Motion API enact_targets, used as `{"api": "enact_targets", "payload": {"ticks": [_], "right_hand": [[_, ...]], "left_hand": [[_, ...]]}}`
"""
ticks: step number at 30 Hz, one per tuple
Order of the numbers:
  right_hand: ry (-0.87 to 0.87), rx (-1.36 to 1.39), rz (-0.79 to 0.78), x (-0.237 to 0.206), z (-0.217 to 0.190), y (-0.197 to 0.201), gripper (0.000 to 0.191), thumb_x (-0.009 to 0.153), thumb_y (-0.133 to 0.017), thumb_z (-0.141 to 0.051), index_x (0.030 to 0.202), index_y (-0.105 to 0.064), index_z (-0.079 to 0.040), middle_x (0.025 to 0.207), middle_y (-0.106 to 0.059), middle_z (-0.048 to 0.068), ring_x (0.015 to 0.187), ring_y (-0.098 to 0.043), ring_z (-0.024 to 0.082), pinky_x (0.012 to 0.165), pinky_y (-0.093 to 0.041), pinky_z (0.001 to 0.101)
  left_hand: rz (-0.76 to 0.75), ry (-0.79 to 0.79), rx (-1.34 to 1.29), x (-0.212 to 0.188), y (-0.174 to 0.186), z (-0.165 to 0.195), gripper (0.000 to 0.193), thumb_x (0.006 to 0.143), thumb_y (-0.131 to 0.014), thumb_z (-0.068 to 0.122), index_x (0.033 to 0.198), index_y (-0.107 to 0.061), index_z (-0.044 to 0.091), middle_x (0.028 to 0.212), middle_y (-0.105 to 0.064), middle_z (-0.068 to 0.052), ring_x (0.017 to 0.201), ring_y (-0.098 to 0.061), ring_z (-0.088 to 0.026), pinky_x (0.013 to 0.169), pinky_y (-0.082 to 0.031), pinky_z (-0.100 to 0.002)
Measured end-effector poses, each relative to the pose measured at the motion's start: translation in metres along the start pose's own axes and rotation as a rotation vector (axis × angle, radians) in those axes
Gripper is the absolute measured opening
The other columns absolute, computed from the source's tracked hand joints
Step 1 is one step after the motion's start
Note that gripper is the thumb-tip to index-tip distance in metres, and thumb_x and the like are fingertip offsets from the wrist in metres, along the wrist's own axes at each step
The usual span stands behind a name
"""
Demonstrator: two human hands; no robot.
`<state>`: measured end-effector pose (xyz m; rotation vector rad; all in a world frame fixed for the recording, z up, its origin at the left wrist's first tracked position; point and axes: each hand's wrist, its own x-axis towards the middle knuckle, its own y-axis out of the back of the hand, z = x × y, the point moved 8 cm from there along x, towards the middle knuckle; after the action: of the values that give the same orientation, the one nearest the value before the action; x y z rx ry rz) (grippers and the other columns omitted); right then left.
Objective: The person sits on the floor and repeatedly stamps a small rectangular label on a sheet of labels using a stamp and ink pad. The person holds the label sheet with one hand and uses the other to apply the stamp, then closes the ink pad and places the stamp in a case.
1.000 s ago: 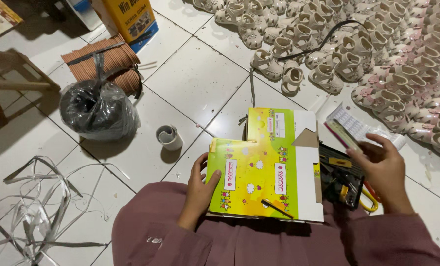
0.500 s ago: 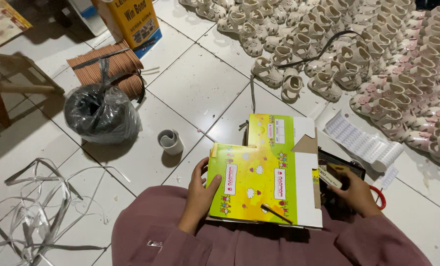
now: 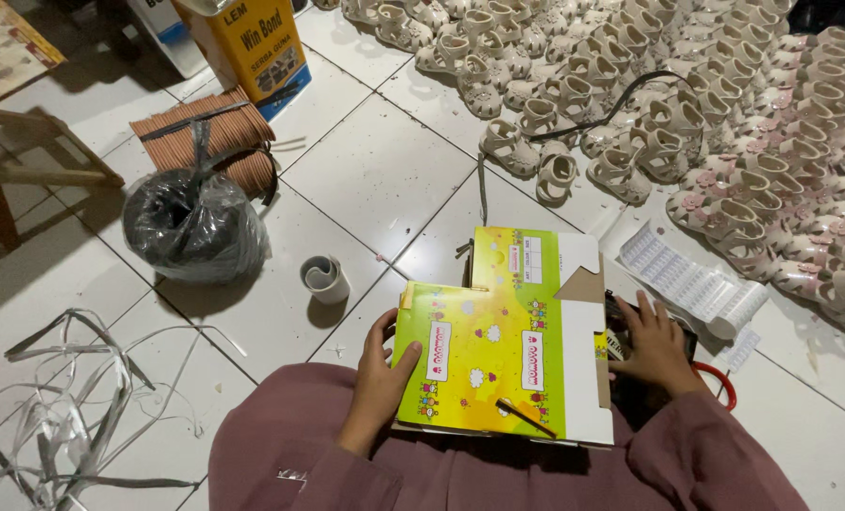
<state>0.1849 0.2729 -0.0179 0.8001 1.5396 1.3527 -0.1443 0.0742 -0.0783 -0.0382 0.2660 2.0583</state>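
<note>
Yellow-green cardboard box (image 3: 498, 341) is grasped at its left edge by left hand (image 3: 380, 378). Right hand (image 3: 654, 345) is laid flat, unclenched, on dark item (image 3: 621, 326) beside box.

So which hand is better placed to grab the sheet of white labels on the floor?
Probably the right hand: it lies just beside the label sheet, while the left hand holds the yellow-green box at its far edge.

White tiled floor (image 3: 375, 161) carries sandals (image 3: 687, 104), black bag (image 3: 190, 227), tape roll (image 3: 325, 278).
</note>
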Motion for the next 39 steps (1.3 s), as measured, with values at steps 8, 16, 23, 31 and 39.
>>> {"api": "enact_targets", "payload": {"ticks": [8,16,23,31,39], "right_hand": [[0.04,-0.031,-0.133,0.02,-0.022,-0.021,0.114,0.068,-0.08,-0.065,0.16,-0.022,-0.031,0.172,-0.003,0.008,0.158,-0.007,0.038,0.114,-0.015,0.0759],[-0.031,0.103,-0.118,0.02,-0.007,-0.025,0.12,0.06,-0.084,-0.065,0.159,-0.021,-0.038,0.171,-0.005,0.011,0.157,-0.007,0.038,0.114,-0.015,0.0757],[-0.092,0.116,-0.197,0.02,0.002,-0.034,0.128,0.054,-0.088,-0.066,0.159,-0.018,-0.044,0.171,-0.012,0.01,0.159,-0.007,0.036,0.115,-0.018,0.0752],[-0.147,0.033,-0.269,0.014,0.009,-0.039,0.139,0.052,-0.092,-0.068,0.161,-0.009,-0.043,0.169,-0.014,0.01,0.158,-0.009,0.034,0.115,-0.018,0.0752],[-0.229,-0.018,-0.375,0.009,0.022,-0.047,0.145,0.053,-0.093,-0.066,0.164,-0.002,-0.044,0.169,-0.017,0.01,0.158,-0.014,0.034,0.117,-0.021,0.0721]], "left_hand": [[0.001,0.005,-0.006,0.0,0.0,-0.001,0.067,0.089,-0.07,0.029,0.147,-0.044,0.01,0.147,-0.053,-0.013,0.137,-0.053,-0.025,0.109,-0.046,-0.045],[0.0,0.003,0.013,0.002,0.0,-0.004,0.067,0.089,-0.07,0.029,0.148,-0.044,0.01,0.147,-0.054,-0.013,0.137,-0.053,-0.025,0.109,-0.045,-0.044],[0.0,-0.016,-0.005,0.001,0.001,-0.002,0.066,0.09,-0.069,0.027,0.148,-0.044,0.008,0.146,-0.056,-0.013,0.135,-0.056,-0.025,0.109,-0.045,-0.043],[-0.004,-0.032,-0.017,0.001,0.001,0.001,0.064,0.09,-0.069,0.025,0.147,-0.044,0.007,0.145,-0.056,-0.015,0.133,-0.057,-0.025,0.107,-0.047,-0.043],[-0.001,-0.002,-0.031,0.0,0.003,0.0,0.065,0.089,-0.069,0.025,0.147,-0.044,0.008,0.145,-0.057,-0.015,0.129,-0.06,-0.026,0.105,-0.049,-0.042]]}}
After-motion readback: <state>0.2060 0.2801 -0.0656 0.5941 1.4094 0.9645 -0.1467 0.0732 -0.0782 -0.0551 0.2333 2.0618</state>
